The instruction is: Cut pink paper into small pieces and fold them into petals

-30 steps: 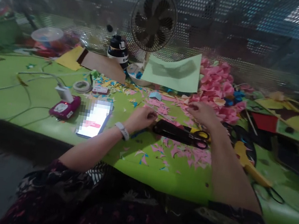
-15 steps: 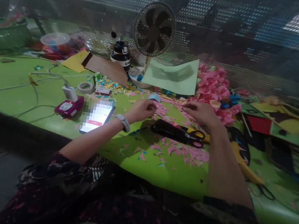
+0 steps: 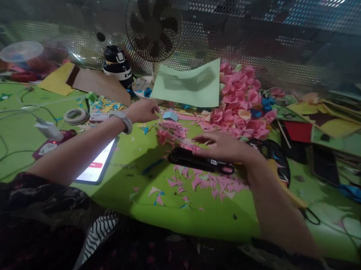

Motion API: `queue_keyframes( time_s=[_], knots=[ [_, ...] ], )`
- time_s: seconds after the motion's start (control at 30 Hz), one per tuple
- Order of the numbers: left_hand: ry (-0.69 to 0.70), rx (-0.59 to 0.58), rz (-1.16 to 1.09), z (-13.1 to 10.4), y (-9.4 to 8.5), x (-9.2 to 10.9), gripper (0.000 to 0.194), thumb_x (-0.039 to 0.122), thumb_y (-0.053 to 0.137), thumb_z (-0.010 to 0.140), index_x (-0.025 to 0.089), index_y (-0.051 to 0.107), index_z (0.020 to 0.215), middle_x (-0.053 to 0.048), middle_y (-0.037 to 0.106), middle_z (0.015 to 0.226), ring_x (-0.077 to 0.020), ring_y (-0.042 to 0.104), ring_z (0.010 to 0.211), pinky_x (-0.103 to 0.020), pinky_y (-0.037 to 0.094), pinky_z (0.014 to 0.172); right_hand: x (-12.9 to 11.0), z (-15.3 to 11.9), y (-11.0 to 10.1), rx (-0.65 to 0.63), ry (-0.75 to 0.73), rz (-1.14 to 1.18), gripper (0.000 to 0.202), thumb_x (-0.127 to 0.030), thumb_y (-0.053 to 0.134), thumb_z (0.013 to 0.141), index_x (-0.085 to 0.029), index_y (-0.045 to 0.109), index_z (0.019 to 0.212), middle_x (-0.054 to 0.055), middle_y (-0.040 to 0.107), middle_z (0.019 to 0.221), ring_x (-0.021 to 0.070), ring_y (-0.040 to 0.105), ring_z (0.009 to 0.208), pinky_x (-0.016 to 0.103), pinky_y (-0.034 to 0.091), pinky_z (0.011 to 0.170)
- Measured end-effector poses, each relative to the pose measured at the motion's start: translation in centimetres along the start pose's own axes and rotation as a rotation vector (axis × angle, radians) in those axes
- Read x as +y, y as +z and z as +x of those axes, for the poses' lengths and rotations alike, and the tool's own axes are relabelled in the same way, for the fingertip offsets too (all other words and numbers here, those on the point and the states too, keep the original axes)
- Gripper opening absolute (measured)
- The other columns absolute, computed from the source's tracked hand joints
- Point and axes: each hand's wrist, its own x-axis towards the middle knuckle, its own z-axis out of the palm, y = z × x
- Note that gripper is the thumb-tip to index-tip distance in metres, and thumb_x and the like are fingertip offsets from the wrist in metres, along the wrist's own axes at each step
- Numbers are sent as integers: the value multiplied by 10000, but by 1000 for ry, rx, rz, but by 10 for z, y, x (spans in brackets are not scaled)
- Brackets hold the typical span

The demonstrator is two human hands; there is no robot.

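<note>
My left hand (image 3: 141, 113), with a pale band on its wrist, hovers left of a small light-blue paper piece (image 3: 170, 115). Its fingers are curled together; whatever they may hold is too small to make out. My right hand (image 3: 222, 146) reaches in with fingers stretched out, over pink paper scraps (image 3: 176, 130) and the back edge of a long black tool (image 3: 193, 159), perhaps a stapler. I cannot tell whether the fingertips touch the scraps. More pink cuttings (image 3: 217, 184) lie in front of the tool.
Behind stand a fan (image 3: 153, 23), a black-and-white bottle (image 3: 117, 67), a pale green sheet (image 3: 187, 85) and a heap of pink paper petals (image 3: 240, 94). A lit phone (image 3: 100, 165) and tape roll (image 3: 76, 116) are at left, yellow-handled scissors (image 3: 290, 196) at right.
My view has shifted right. My left hand has moved left and away from the scraps; my right hand has come down toward the black tool, its fingers stretching out.
</note>
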Motion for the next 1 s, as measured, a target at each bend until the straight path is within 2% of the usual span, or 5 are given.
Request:
queue_keyframes(
  time_s=[0.1,0.27,0.5,0.8,1.0],
  knots=[
    [53,-27,54,19,7,3,431,330,613,848,130,690,1222,-128,733,1174,-242,684,1024,-313,512,883,-11,-6,22,-39,-70,-92,812,-639,714,767,-199,553,1431,146,589,1428,348,570,1247,431,491,971],
    [190,-58,84,53,21,6,449,313,606,856,178,668,1279,-95,693,1293,-257,653,1151,-327,485,979,-9,-2,54,70,-37,-236,523,-419,704,853,-182,613,1310,175,636,1293,337,586,1166,423,496,893],
    [419,-122,76,72,44,9,422,304,591,876,243,681,1283,-76,697,1212,-231,632,1151,-310,468,994,3,-8,52,98,10,-246,425,-429,654,912,-195,626,1265,134,680,1170,294,614,1068,355,483,778],
    [310,-192,190,47,16,-40,364,316,581,852,230,731,1172,-109,697,1144,-252,647,1058,-322,486,875,28,-19,29,137,173,-222,380,-505,591,914,-215,676,1144,124,688,1097,283,646,975,339,471,690],
    [213,-60,195,54,13,-21,347,422,530,914,224,743,1104,-94,700,1174,-246,647,1078,-308,480,864,13,-18,35,133,113,-241,435,-549,569,910,-205,672,1156,130,702,1116,287,651,991,350,480,708]
  ],
)
